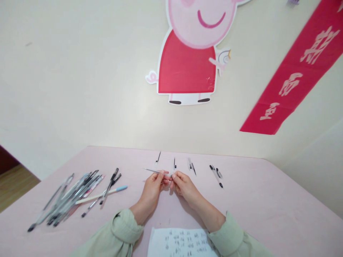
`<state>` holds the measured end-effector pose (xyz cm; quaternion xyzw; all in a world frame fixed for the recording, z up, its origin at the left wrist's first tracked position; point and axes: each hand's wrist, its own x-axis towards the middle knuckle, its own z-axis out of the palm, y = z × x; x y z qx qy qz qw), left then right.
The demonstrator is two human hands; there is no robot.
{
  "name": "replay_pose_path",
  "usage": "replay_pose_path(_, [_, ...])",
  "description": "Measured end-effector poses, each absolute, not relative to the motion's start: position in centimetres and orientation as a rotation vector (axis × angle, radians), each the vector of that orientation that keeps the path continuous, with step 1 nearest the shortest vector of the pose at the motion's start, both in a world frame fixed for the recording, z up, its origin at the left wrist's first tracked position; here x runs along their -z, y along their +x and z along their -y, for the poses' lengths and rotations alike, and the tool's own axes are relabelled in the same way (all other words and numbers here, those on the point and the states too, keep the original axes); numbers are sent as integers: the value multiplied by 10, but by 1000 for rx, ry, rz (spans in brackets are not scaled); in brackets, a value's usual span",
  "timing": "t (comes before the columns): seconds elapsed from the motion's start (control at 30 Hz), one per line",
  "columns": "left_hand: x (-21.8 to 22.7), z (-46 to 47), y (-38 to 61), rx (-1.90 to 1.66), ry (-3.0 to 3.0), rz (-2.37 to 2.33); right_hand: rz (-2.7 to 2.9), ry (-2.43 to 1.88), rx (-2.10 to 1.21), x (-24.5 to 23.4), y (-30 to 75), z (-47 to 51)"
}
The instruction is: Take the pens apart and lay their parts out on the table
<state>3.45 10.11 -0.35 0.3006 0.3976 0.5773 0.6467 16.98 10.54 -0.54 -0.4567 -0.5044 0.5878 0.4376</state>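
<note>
Over the middle of the pink table, my left hand (154,187) is closed around a thin grey pen refill (152,171), whose narrow end sticks out to the left. My right hand (185,186) is closed too, pinching at the refill's right end by a small dark part. Fingers hide much of that end. Beyond the hands lie small groups of pen parts: a dark thin piece (159,156), a short dark piece with a black bit (175,163), and a clear and black set (192,167). Farther right are a pen (216,177) and a black cap piece (219,173).
A heap of pens (75,196) covers the table's left side, with a white and blue pen (107,193) and black-capped pens (110,184) beside it. A handwritten paper sheet (179,244) lies at the near edge. The wall with a pig cutout (187,67) rises behind the table.
</note>
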Motion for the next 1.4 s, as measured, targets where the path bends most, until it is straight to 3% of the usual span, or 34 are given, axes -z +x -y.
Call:
replay_pose_path(0.33, [3,-102,32,-1349,589,-937,1363,-1182,-1091,2,171,-105])
replay_pose_path(0.6, [8,-103,33,-1364,705,-970,1021,-1000,-1701,-3,168,-100])
replay_pose_path(0.9, [6,-104,32,-1341,932,-1112,1179,-981,-1763,-8,170,-97])
replay_pose_path(1.1, [3,-110,24,-1425,949,-1238,1375,-1151,-1632,-12,173,-99])
replay_pose_path(1.3, [-13,-132,-11,-1734,909,-1384,1618,-1363,-1254,-18,193,-110])
replay_pose_path(1.4, [-17,-133,-14,-1675,991,-1450,1596,-1521,-1028,-14,196,-115])
